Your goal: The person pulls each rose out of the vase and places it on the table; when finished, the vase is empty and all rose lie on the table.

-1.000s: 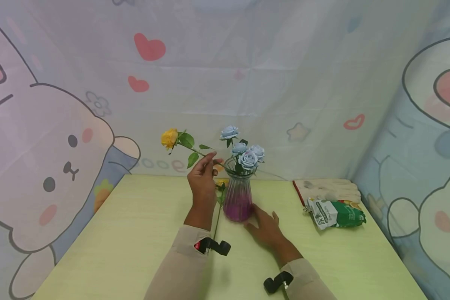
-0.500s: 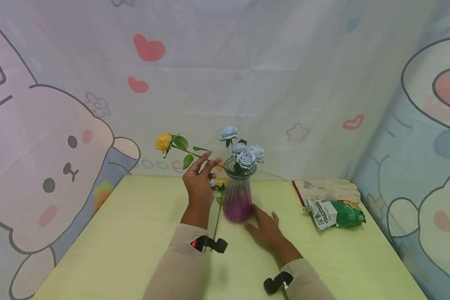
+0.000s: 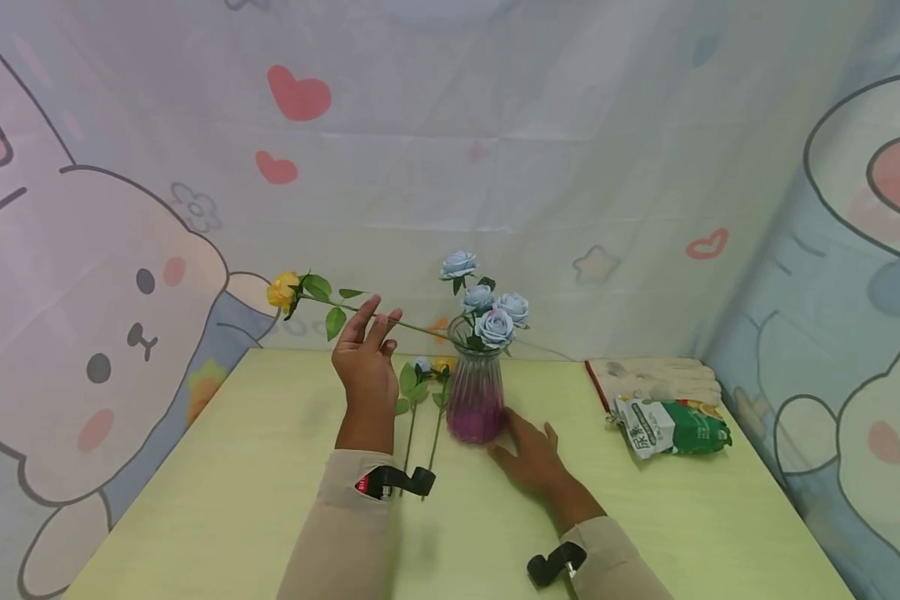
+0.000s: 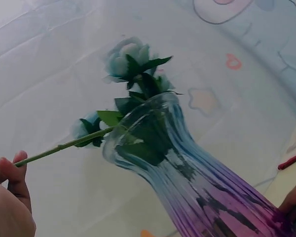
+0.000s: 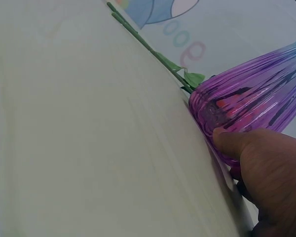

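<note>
My left hand [image 3: 366, 375] pinches the stem of a yellow rose [image 3: 283, 292], raised left of the vase with its bloom pointing away to the left. In the left wrist view the green stem [image 4: 64, 146] slants up to the vase's mouth, its far end right at the glass rim. The ribbed glass vase [image 3: 476, 404], clear above and purple below, stands upright on the table. Several pale blue roses [image 3: 495, 327] stick out of its top. Low down on the vase my right hand [image 3: 528, 454] holds its base, thumb against the side [image 5: 276, 170].
Two more stems lie on the table [image 3: 232, 500] left of the vase, one with a blue bloom [image 3: 422, 365], one with a yellow bloom [image 3: 444, 367]. At the back right are a pale glove [image 3: 660, 379] and a green-and-white packet [image 3: 675, 427]. A printed cloth [image 3: 420, 125] hangs behind.
My left hand has moved left and slightly down, drawing the yellow rose's bloom left and lower, its stem now flatter. A blue-bloomed stem on the table has come into sight. The right hand stays put.
</note>
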`<state>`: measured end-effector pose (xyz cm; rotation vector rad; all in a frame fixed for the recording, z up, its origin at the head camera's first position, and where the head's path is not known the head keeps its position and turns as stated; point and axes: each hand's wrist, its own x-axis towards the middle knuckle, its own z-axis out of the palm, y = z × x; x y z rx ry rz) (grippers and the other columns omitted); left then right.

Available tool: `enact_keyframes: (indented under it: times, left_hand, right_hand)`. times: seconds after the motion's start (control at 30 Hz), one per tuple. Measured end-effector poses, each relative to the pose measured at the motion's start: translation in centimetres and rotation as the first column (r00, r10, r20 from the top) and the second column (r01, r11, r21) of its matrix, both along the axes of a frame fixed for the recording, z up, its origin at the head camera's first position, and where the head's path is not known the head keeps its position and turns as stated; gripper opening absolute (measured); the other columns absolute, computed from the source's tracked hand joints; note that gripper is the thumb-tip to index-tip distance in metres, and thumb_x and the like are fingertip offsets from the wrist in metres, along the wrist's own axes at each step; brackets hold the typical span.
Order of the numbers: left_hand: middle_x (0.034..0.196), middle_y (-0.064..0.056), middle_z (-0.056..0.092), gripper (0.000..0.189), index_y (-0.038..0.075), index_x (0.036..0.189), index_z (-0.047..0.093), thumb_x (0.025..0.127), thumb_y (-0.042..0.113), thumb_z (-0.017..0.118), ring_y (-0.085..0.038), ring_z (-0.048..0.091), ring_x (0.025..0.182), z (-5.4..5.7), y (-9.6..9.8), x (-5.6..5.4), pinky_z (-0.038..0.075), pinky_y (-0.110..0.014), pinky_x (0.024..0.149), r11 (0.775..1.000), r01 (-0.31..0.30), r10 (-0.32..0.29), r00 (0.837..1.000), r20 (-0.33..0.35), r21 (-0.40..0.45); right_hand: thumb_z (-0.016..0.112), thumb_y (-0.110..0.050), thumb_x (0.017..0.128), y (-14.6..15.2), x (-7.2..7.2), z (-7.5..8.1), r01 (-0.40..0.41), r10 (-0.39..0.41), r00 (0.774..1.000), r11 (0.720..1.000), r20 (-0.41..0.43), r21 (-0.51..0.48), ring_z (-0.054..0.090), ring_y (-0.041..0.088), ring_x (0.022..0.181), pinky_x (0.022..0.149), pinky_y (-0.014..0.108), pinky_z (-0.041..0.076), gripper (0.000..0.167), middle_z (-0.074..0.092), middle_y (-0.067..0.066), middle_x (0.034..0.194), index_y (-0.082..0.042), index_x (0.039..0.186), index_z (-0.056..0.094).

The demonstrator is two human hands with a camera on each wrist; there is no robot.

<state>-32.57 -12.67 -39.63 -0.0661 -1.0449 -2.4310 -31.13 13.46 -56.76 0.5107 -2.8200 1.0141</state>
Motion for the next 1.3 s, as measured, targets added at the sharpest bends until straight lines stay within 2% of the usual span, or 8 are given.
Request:
enact_keyframes:
  times: [0.27,0.5,0.7,0.83,0.97,1.1,1.2,1.3]
  left_hand:
    - [0.160,-0.007,0.055,0.031,0.004,0.139,0.071,0.109,0.005,0.066,-0.011,0.080,0.103,-0.6,-1.8,0.2,0.044,-0.019,0.064,1.000,0.011,-0.012,0.998,0.060,0.009]
    - [0.132,0.004,0.074,0.037,0.000,0.147,0.063,0.111,0.004,0.062,-0.006,0.079,0.096,-2.5,-2.6,0.3,0.048,-0.017,0.067,0.970,0.172,-0.137,0.971,0.195,-0.172]
    - [0.133,0.011,0.077,0.034,0.006,0.146,0.068,0.113,0.009,0.061,-0.006,0.078,0.102,-4.6,-3.7,0.1,0.052,-0.019,0.073,0.837,0.346,-0.191,0.911,0.366,-0.424]
    - [0.139,0.003,0.076,0.032,0.009,0.143,0.071,0.113,0.012,0.062,-0.012,0.078,0.108,-6.2,-4.7,-0.3,0.053,-0.021,0.076,0.750,0.434,-0.207,0.871,0.445,-0.499]
    - [0.148,-0.007,0.071,0.034,0.006,0.145,0.070,0.113,0.010,0.061,-0.019,0.078,0.111,-7.5,-5.8,-0.3,0.049,-0.029,0.079,0.654,0.472,-0.185,0.858,0.480,-0.592]
    - [0.152,-0.017,0.067,0.034,0.007,0.144,0.071,0.113,0.008,0.060,-0.027,0.076,0.117,-8.7,-6.8,0.0,0.052,-0.048,0.102,0.555,0.503,-0.151,0.844,0.514,-0.662]
    - [0.154,-0.021,0.064,0.033,0.008,0.142,0.072,0.112,0.006,0.059,-0.030,0.076,0.118,-9.5,-7.3,0.3,0.039,-0.070,0.124,0.514,0.513,-0.130,0.839,0.528,-0.687]
    - [0.159,-0.020,0.061,0.034,0.007,0.143,0.072,0.112,0.005,0.058,-0.031,0.077,0.118,-10.4,-7.6,0.5,0.027,-0.077,0.128,0.501,0.500,-0.103,0.845,0.525,-0.707]
  right_hand:
    - [0.067,-0.040,0.107,0.2,-0.4,-0.4,0.005,-0.004,1.000,1.000,-0.021,0.015,0.048,0.041,0.158,0.128,0.080,0.010,0.076,0.049,0.018,0.169,-0.004,0.168,0.039]
    - [0.066,-0.041,0.107,0.3,-0.4,-0.7,0.002,-0.002,1.000,1.000,-0.016,0.014,0.047,0.041,0.158,0.128,0.079,0.009,0.076,0.049,0.018,0.169,-0.004,0.169,0.039]
    - [0.067,-0.040,0.107,0.4,-0.3,-0.7,-0.001,0.001,1.000,1.000,-0.013,0.010,0.047,0.041,0.158,0.128,0.080,0.009,0.076,0.048,0.018,0.170,-0.004,0.169,0.039]
    - [0.067,-0.039,0.107,0.4,-0.4,-0.7,0.006,-0.005,1.000,1.000,-0.029,0.020,0.048,0.041,0.158,0.127,0.079,0.010,0.075,0.049,0.018,0.169,-0.004,0.168,0.039]
    - [0.068,-0.039,0.108,0.3,-0.4,-0.7,-0.002,0.003,1.000,1.000,-0.028,0.005,0.048,0.041,0.157,0.127,0.079,0.010,0.075,0.050,0.018,0.169,-0.004,0.168,0.040]
    - [0.067,-0.042,0.108,0.2,-0.4,-0.7,-0.007,0.007,1.000,1.000,-0.014,0.005,0.048,0.041,0.158,0.127,0.080,0.010,0.076,0.049,0.018,0.169,-0.004,0.168,0.039]
    - [0.066,-0.043,0.108,0.3,-0.4,-0.7,-0.005,0.005,1.000,1.000,-0.011,0.015,0.047,0.041,0.158,0.127,0.080,0.010,0.077,0.049,0.018,0.170,-0.004,0.168,0.039]
    - [0.067,-0.042,0.108,0.3,-0.5,-0.7,-0.002,0.002,1.000,1.000,-0.014,0.023,0.047,0.041,0.158,0.127,0.079,0.010,0.077,0.049,0.018,0.170,-0.003,0.169,0.039]
